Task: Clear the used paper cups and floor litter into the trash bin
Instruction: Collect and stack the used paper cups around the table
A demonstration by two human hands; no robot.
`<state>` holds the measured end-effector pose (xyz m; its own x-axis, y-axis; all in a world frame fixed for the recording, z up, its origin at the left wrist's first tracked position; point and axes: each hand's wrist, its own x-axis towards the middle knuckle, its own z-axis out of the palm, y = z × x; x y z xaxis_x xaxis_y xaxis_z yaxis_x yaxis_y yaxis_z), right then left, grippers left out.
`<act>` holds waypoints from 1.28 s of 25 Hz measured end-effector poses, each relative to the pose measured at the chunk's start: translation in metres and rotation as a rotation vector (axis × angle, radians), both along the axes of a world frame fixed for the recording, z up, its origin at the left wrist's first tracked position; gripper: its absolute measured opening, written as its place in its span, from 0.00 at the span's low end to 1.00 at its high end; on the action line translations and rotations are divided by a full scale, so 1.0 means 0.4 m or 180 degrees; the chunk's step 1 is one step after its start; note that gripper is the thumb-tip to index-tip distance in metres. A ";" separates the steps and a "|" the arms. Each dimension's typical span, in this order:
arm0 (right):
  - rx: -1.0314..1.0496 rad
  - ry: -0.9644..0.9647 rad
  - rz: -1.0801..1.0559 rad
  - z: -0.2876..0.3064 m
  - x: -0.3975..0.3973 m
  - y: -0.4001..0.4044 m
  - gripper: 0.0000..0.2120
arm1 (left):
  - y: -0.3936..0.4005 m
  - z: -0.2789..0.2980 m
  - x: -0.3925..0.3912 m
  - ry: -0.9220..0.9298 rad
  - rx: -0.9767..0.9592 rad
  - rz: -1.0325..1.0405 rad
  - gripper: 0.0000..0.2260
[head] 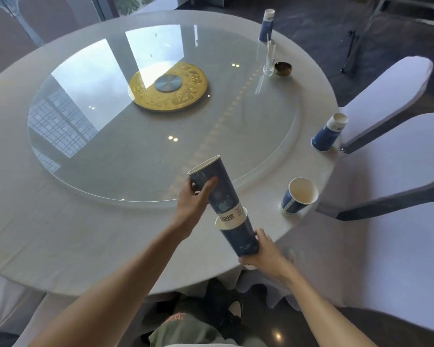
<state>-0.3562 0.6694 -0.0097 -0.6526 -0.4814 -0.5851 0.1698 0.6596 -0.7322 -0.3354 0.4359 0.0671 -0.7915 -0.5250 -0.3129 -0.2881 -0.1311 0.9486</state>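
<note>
A person stands at a round banquet table (60,221) draped in white cloth, its glass turntable (105,136) bare except for reflections, with white-covered chairs (386,96) drawn up along the right edge. Over the near rim, the left hand (194,199) wraps around the upper cup (216,186), tilted with its mouth pointing away, while the right hand (263,249) clasps the lower cup (239,236) near its base; the upper cup's base sits partly inside the lower one's mouth, apparently being nested. Three more blue paper cups wait on the table: an upright cup (300,197) just right of the hands, seemingly empty (its white interior shows no liquid), an inverted stack (330,132) of what looks like two cups further along the edge, and a far stack (266,26) at the back. Near that, a clear holder (269,58) carries a few thin sticks beside a small dark ashtray (283,69), its contents too small to tell. No trash bin or floor litter is in view. The risk, judging from the tilt: any dregs in the held cups could spill onto the cloth, and a loosely seated stack may slip apart if carried by one hand.
</note>
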 end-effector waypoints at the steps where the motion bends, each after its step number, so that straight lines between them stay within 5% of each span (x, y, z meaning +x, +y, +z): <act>1: 0.0043 0.0042 0.0012 -0.001 0.003 0.008 0.30 | 0.014 -0.005 -0.006 -0.0009 -0.0031 -0.0056 0.19; 13: -0.0308 0.0007 -0.0777 0.056 -0.057 -0.016 0.31 | 0.089 -0.126 -0.062 -0.0283 0.0308 -0.1557 0.42; 20: -0.0035 0.0044 -0.0828 0.069 -0.089 -0.022 0.39 | 0.093 -0.169 -0.104 -0.0120 0.0272 -0.1423 0.37; 24: 0.0448 0.0659 -0.0864 0.085 -0.128 0.026 0.35 | 0.092 -0.180 -0.122 -0.0225 0.0221 -0.1453 0.40; 27: 0.1018 0.1887 -0.0731 0.088 -0.178 0.067 0.32 | 0.102 -0.185 -0.126 -0.0317 0.0129 -0.1480 0.36; 29: 0.1369 0.2519 -0.0644 0.074 -0.226 0.091 0.38 | 0.112 -0.195 -0.125 -0.0447 0.0010 -0.1470 0.30; 32: 0.1817 0.2287 -0.0220 0.049 -0.319 0.110 0.50 | 0.138 -0.206 -0.123 -0.0616 -0.0179 -0.1489 0.31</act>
